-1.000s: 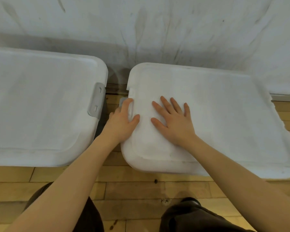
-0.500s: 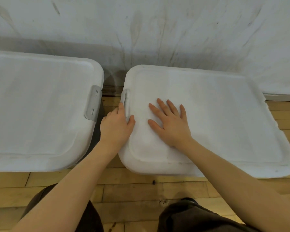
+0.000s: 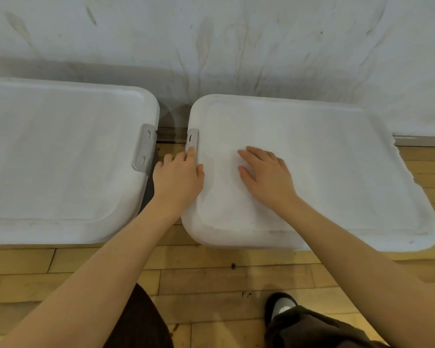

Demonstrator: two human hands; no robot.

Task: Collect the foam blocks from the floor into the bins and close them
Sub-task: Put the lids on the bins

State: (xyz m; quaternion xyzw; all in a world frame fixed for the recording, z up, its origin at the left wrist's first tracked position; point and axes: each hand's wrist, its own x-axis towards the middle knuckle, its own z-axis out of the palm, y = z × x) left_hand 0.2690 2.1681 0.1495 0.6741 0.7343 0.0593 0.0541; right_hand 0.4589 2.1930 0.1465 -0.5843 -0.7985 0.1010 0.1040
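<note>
Two white bins stand side by side against the wall, both with their lids on. My left hand (image 3: 177, 178) is at the left edge of the right bin's lid (image 3: 324, 156). Its index fingertip presses the grey latch (image 3: 192, 139) there, its thumb lies on the lid's rim, and the other fingers hang in the gap between the bins. My right hand (image 3: 264, 175) lies flat on that lid, fingers spread. The left bin's lid (image 3: 60, 156) has its own grey latch (image 3: 145, 149) folded down. No foam block shows.
A scuffed white wall (image 3: 236, 46) rises right behind the bins. Wooden floor (image 3: 211, 272) runs in front of them, with my trouser legs and one shoe (image 3: 281, 306) at the bottom. Only a narrow gap separates the bins.
The right bin's latch has swung from sticking up in my left hand's grip to lying against the lid's edge. My left hand slid along that edge; my right hand stayed flat on the lid.
</note>
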